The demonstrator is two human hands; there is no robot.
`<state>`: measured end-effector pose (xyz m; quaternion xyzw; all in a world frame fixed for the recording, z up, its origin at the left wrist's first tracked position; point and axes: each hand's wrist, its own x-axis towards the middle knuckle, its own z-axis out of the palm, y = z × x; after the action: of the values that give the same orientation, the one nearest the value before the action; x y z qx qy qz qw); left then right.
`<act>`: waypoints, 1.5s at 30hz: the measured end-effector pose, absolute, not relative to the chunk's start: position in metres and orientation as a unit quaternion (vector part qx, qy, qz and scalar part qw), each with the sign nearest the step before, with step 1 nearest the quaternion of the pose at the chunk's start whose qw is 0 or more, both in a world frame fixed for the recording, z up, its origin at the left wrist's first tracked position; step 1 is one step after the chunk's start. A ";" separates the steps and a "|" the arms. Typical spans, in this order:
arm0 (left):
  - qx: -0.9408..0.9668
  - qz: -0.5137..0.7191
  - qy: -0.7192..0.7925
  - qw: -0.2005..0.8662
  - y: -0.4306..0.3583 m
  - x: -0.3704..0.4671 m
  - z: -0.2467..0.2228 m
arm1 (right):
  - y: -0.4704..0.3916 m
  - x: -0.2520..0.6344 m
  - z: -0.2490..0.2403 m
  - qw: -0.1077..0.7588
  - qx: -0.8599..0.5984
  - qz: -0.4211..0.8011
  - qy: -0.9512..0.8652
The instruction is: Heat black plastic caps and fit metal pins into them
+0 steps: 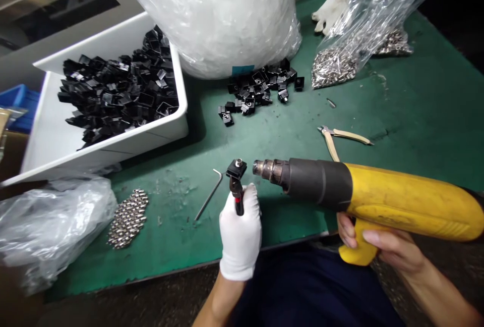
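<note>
My left hand (241, 233), in a white glove, is closed around a dark hand tool (238, 201) with a red mark. The tool's tip meets a small black plastic part (237, 168), which has a metal insert (238, 163) standing on top. Bare fingers of my right hand (385, 246) wrap the handle of a yellow heat gun (408, 198). Its stepped metal nozzle (272, 170) points left at the black part, with a small gap between them. A hex key (208, 197) lies left of my gloved hand.
A white bin (151, 138) of black parts stands at the left on the green table (287, 120). Behind are loose black parts (257, 90), a large plastic bag (227, 14) and bagged metal pieces (335, 67). Cutters (350, 135) lie beyond the gun; metal inserts (128, 218) lie front left.
</note>
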<state>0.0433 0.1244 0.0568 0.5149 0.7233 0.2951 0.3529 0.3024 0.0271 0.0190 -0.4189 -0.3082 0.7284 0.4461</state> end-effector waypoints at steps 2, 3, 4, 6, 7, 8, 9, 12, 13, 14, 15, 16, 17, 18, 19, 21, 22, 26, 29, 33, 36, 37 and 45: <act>0.529 0.287 0.729 0.327 0.124 0.041 0.057 | 0.028 0.302 0.019 0.445 -0.418 0.728 -0.313; 0.534 0.283 0.733 0.313 0.124 0.039 0.057 | 0.028 0.303 0.019 0.443 -0.417 0.728 -0.316; 0.538 0.279 0.736 0.302 0.124 0.038 0.056 | 0.028 0.303 0.020 0.441 -0.417 0.728 -0.319; 0.542 0.274 0.741 0.288 0.124 0.035 0.057 | 0.029 0.304 0.021 0.436 -0.418 0.727 -0.326; 0.543 0.272 0.741 0.286 0.123 0.034 0.057 | 0.030 0.304 0.021 0.434 -0.418 0.726 -0.331; 0.544 0.272 0.741 0.285 0.124 0.033 0.057 | 0.030 0.304 0.022 0.433 -0.417 0.725 -0.335; 0.545 0.273 0.740 0.283 0.124 0.032 0.057 | 0.030 0.304 0.022 0.433 -0.416 0.724 -0.340; 0.547 0.275 0.740 0.277 0.124 0.031 0.057 | 0.031 0.305 0.023 0.434 -0.416 0.721 -0.344; 0.547 0.275 0.742 0.275 0.124 0.031 0.056 | 0.031 0.305 0.023 0.435 -0.418 0.720 -0.342; 0.548 0.273 0.742 0.273 0.124 0.031 0.056 | 0.031 0.305 0.023 0.436 -0.419 0.720 -0.341; 0.550 0.272 0.742 0.272 0.124 0.031 0.056 | 0.030 0.305 0.022 0.436 -0.420 0.720 -0.340; 0.551 0.271 0.741 0.273 0.124 0.030 0.055 | 0.030 0.305 0.022 0.436 -0.421 0.720 -0.338; 0.552 0.270 0.740 0.274 0.124 0.030 0.055 | 0.029 0.305 0.021 0.437 -0.421 0.719 -0.337; 0.552 0.270 0.739 0.275 0.124 0.030 0.054 | 0.028 0.305 0.020 0.440 -0.419 0.720 -0.336; 0.552 0.269 0.739 0.277 0.124 0.030 0.054 | 0.027 0.305 0.019 0.443 -0.417 0.720 -0.334; 0.552 0.268 0.739 0.277 0.124 0.029 0.054 | 0.025 0.306 0.017 0.448 -0.411 0.721 -0.331; 0.554 0.267 0.739 0.276 0.124 0.029 0.054 | 0.025 0.306 0.016 0.452 -0.408 0.721 -0.331; 0.564 0.260 0.739 0.260 0.124 0.029 0.053 | 0.024 0.306 0.015 0.451 -0.401 0.723 -0.336; 0.572 0.263 0.733 0.258 0.124 0.030 0.052 | 0.025 0.305 0.015 0.454 -0.405 0.722 -0.328; 0.574 0.263 0.731 0.260 0.123 0.029 0.051 | 0.024 0.305 0.014 0.463 -0.403 0.721 -0.321; 0.576 0.262 0.730 0.259 0.123 0.029 0.051 | 0.023 0.306 0.014 0.458 -0.405 0.722 -0.323; 0.578 0.262 0.728 0.258 0.123 0.029 0.051 | 0.023 0.306 0.014 0.456 -0.407 0.722 -0.324; 0.579 0.257 0.728 0.262 0.124 0.031 0.053 | 0.026 0.306 0.016 0.455 -0.401 0.722 -0.332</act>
<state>0.0306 0.1236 0.0533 0.5792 0.7279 0.2574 0.2616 0.3057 0.0260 0.0165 -0.4012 -0.3321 0.7222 0.4551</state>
